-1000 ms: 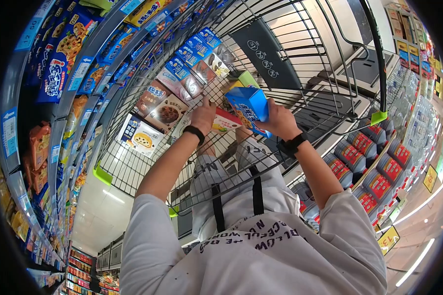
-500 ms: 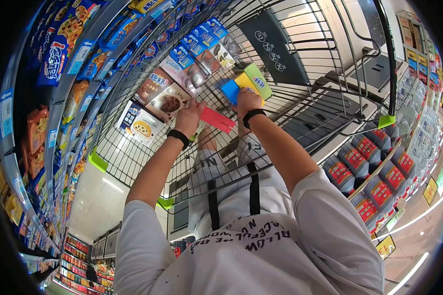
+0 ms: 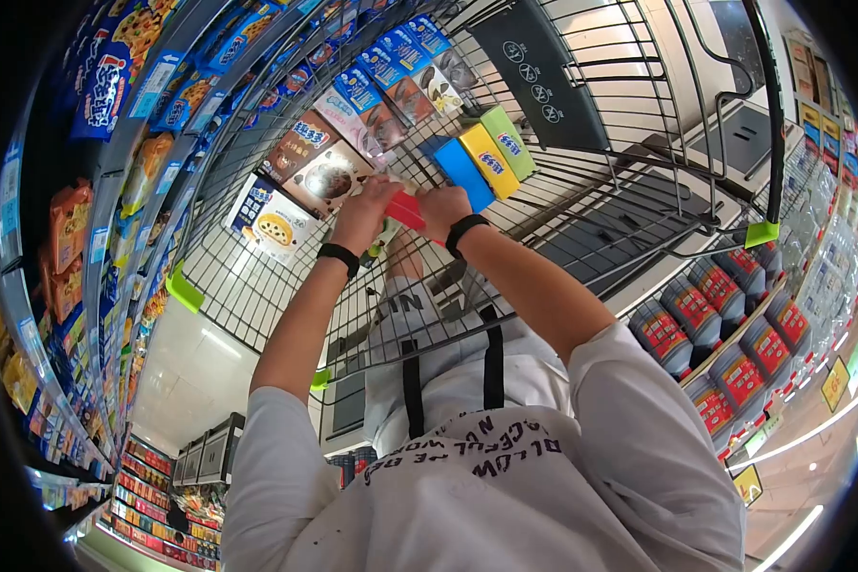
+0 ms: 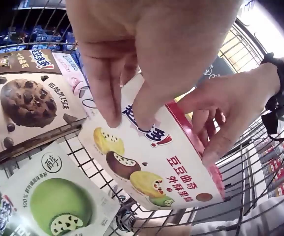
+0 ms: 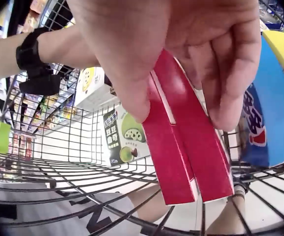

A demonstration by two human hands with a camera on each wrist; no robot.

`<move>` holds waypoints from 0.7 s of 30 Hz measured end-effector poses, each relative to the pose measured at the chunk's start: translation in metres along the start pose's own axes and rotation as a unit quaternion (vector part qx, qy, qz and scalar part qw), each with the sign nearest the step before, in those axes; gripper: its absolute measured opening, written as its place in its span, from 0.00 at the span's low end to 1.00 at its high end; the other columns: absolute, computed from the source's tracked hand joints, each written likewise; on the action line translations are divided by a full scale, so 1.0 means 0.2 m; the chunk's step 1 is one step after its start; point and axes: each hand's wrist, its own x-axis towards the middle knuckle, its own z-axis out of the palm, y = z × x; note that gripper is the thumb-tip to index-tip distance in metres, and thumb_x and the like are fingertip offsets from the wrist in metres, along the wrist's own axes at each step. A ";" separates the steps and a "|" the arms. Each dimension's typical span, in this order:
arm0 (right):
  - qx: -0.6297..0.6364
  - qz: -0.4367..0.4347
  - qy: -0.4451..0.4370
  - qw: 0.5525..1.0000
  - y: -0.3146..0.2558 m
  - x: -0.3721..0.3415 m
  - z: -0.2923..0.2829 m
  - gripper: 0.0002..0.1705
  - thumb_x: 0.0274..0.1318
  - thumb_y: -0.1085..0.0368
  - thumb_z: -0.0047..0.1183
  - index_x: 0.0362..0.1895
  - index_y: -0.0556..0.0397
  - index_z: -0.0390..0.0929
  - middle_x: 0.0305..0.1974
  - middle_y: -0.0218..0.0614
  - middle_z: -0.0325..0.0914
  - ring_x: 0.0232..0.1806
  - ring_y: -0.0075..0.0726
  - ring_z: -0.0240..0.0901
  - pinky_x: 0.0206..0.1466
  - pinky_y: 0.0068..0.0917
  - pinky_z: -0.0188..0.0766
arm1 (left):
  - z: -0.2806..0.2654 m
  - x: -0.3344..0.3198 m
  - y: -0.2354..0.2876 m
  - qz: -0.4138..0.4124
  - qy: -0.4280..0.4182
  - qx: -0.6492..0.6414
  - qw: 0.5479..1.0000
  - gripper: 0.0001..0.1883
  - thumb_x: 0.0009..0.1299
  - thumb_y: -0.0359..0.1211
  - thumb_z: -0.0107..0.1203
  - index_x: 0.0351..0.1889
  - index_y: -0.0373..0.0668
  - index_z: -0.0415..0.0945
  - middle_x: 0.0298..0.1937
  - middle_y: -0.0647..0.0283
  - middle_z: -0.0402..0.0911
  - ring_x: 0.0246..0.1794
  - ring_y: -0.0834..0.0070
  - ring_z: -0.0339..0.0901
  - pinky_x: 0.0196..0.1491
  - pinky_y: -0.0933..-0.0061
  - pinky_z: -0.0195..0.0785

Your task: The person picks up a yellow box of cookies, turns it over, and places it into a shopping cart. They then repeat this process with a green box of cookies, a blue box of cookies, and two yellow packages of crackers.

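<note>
Around the red-and-white cookie box (image 4: 147, 162), which is inside the wire shopping cart (image 3: 534, 81), I see both hands of the person meeting. The left hand (image 3: 364, 210) pinches one end of this box, with the thumb and the fingers bent near to each other at the corner of its printed front. On the person's right side of the box, the right hand (image 3: 443, 212) grips the red side; its thumb and fingers are parted only by the box's thickness. A narrow slit runs along this red side. The box is tilted, and I cannot tell if it touches the wires below.

Near it, lower and to the person's left, the green-and-white cookie box (image 4: 63, 201) lies face up. Also to the left of the red-and-white one are the chocolate-cookie box (image 4: 29, 103) and, farther, the white box with a yellow cookie picture (image 3: 275, 224). To its right, the blue box (image 3: 464, 174), the yellow box (image 3: 489, 160) and the lime-green box (image 3: 510, 138) stand side by side. Well apart from it, on the left outside the cart, one store shelf (image 3: 100, 238) carries blue cookie bags (image 3: 110, 95).
</note>
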 end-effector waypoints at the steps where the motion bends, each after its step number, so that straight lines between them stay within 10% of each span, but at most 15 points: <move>1: 0.001 -0.013 0.005 1.000 -0.01 -0.01 0.02 0.34 0.37 0.44 0.64 0.44 0.53 0.72 0.35 0.38 0.82 0.41 0.42 0.80 0.42 0.39 0.72 | 0.01 0.01 0.01 0.000 -0.001 0.001 1.000 0.25 0.57 0.20 0.52 0.53 0.53 0.70 0.56 0.60 0.71 0.32 0.55 0.80 0.35 0.59 0.76; 10: 0.069 0.107 0.033 0.991 0.04 -0.05 0.01 0.36 0.37 0.45 0.61 0.46 0.58 0.69 0.36 0.42 0.81 0.40 0.46 0.80 0.40 0.37 0.75 | 0.09 0.15 0.14 0.002 0.016 -0.016 1.000 0.30 0.56 0.19 0.52 0.58 0.55 0.68 0.61 0.58 0.68 0.43 0.54 0.78 0.45 0.58 0.74; 14: 0.065 0.160 0.009 0.985 0.11 -0.05 -0.07 0.37 0.38 0.44 0.61 0.47 0.58 0.69 0.39 0.43 0.81 0.42 0.45 0.80 0.42 0.37 0.75 | 0.29 0.20 0.19 -0.154 0.065 -0.102 0.981 0.37 0.57 0.25 0.55 0.66 0.56 0.56 0.63 0.48 0.63 0.50 0.52 0.76 0.51 0.59 0.72; 16: 0.050 0.190 -0.008 0.980 0.16 -0.03 -0.07 0.39 0.40 0.44 0.60 0.51 0.59 0.68 0.41 0.44 0.81 0.44 0.44 0.80 0.43 0.36 0.76 | 0.31 0.24 0.19 -0.332 0.119 -0.398 0.847 0.35 0.62 0.37 0.55 0.68 0.51 0.54 0.63 0.49 0.63 0.52 0.57 0.75 0.54 0.59 0.69; 17: 0.026 0.199 -0.007 0.980 0.16 -0.02 -0.05 0.32 0.44 0.45 0.57 0.48 0.55 0.73 0.42 0.42 0.81 0.43 0.44 0.80 0.42 0.35 0.76 | 0.33 0.21 0.19 -0.453 -0.004 -0.622 0.639 0.32 0.67 0.55 0.48 0.67 0.56 0.54 0.61 0.63 0.63 0.45 0.65 0.72 0.51 0.55 0.67; 21: -0.009 0.183 -0.063 0.981 0.20 -0.01 0.04 0.17 0.51 0.50 0.53 0.36 0.46 0.84 0.38 0.38 0.83 0.44 0.45 0.80 0.44 0.36 0.75 | 0.56 0.26 0.16 -0.480 -0.016 -0.715 0.509 0.36 0.64 0.67 0.39 0.64 0.58 0.58 0.59 0.65 0.64 0.49 0.63 0.66 0.60 0.46 0.54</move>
